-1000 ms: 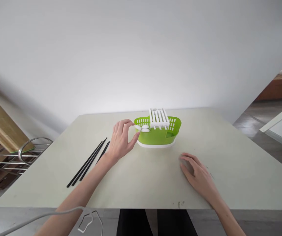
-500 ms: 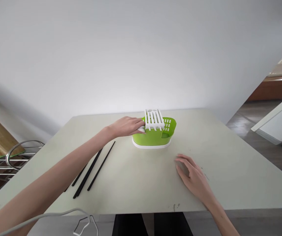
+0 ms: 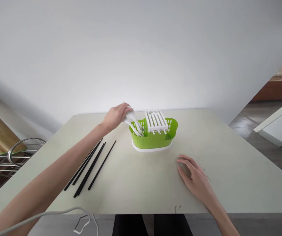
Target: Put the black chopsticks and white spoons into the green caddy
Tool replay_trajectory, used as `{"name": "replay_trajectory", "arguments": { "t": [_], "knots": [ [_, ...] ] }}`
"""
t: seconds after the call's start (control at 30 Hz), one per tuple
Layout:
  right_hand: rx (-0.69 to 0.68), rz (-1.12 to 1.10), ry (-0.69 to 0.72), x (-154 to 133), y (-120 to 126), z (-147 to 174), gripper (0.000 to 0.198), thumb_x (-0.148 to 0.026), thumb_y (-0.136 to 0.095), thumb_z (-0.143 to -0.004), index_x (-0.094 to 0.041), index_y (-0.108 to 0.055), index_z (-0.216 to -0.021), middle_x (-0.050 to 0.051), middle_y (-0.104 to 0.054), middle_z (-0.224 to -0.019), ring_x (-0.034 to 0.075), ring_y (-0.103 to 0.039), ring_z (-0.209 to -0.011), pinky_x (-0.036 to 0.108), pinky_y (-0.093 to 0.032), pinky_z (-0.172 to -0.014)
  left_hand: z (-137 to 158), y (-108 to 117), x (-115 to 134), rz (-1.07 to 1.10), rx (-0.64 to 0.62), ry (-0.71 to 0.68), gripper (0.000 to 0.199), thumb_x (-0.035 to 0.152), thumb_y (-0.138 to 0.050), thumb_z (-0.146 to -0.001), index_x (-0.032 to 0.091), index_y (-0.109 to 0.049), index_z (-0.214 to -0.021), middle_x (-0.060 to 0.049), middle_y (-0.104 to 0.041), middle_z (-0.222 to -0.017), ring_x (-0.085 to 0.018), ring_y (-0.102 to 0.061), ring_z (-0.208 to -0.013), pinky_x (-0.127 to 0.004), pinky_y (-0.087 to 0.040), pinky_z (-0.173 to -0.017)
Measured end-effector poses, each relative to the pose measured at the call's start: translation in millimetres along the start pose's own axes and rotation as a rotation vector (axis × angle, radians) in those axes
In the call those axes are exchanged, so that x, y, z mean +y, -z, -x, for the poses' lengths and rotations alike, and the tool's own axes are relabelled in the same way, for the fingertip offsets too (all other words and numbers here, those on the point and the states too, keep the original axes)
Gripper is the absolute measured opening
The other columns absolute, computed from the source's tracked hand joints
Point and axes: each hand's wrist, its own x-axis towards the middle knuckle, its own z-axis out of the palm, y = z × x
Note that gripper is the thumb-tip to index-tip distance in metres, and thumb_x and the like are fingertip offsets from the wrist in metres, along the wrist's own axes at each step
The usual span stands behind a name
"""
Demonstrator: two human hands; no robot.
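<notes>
My left hand (image 3: 117, 115) is closed on white spoons (image 3: 132, 118) at the left end of a green cutlery basket (image 3: 153, 141). The spoons tilt, their wider ends up at my fingers and their thin ends down inside the basket's left compartment. How many spoons there are I cannot tell. Across the middle of the basket sits a white slotted rack (image 3: 157, 120) with small hooks on its front edge. My right hand (image 3: 195, 177) rests on the table to the right with loosely curved fingers apart, holding nothing.
Several black chopsticks (image 3: 101, 165) lie on the pale table (image 3: 141, 183), left of the basket and beside my left forearm. A white cable (image 3: 44, 214) crosses the lower left. Behind the table stands a wall (image 3: 141, 59). A metal rack (image 3: 15, 157) is at the far left.
My left hand has risen and moved left from the basket's rim, lifting the white spoons so they now show. The basket has shifted slightly in view. My right hand stays almost still.
</notes>
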Motion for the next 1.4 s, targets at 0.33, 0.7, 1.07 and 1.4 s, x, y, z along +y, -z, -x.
{"name": "replay_trajectory", "arguments": {
  "t": [0.33, 0.7, 1.07, 1.4],
  "knots": [
    [-0.001, 0.019, -0.001, 0, 0, 2, 0.031, -0.048, -0.044, -0.104, -0.035, -0.066, -0.122, 0.006, -0.062, -0.144, 0.029, -0.067, -0.118, 0.042, -0.058, -0.087, 57, 67, -55, 0.282, 0.023, 0.677, 0.058, 0.063, -0.037, -0.103, 0.022, -0.049, -0.063, 0.0, -0.047, -0.046, -0.014, -0.044, -0.045, -0.026, -0.036, -0.049],
    [-0.04, 0.025, -0.029, 2, 1, 2, 0.029, -0.049, -0.048, -0.103, -0.035, -0.066, -0.121, 0.003, -0.06, -0.147, 0.025, -0.068, -0.109, 0.037, -0.056, -0.076, 103, 1, -29, 0.417, -0.868, 0.413, 0.051, 0.067, -0.053, -0.091, 0.022, -0.051, -0.068, -0.002, -0.054, -0.063, -0.016, -0.048, -0.049, -0.03, -0.04, -0.048],
    [-0.024, 0.025, -0.011, 0, 3, 2, 0.029, -0.047, -0.048, -0.103, -0.033, -0.067, -0.12, 0.005, -0.061, -0.145, 0.026, -0.068, -0.112, 0.039, -0.057, -0.082, 111, -24, -48, 0.247, -0.882, 0.22, 0.057, 0.072, -0.044, -0.097, 0.023, -0.05, -0.069, 0.0, -0.049, -0.059, -0.017, -0.047, -0.047, -0.032, -0.036, -0.051],
    [-0.043, 0.028, 0.013, 2, 3, 2, 0.027, -0.044, -0.048, -0.104, -0.034, -0.065, -0.122, 0.004, -0.06, -0.147, 0.029, -0.061, -0.127, 0.047, -0.052, -0.1, 118, -26, -46, 0.093, -0.711, 0.205, 0.06, 0.067, -0.027, -0.105, 0.022, -0.065, -0.098, -0.009, -0.072, -0.091, -0.024, -0.066, -0.08, -0.033, -0.045, -0.071]
  ]
}}
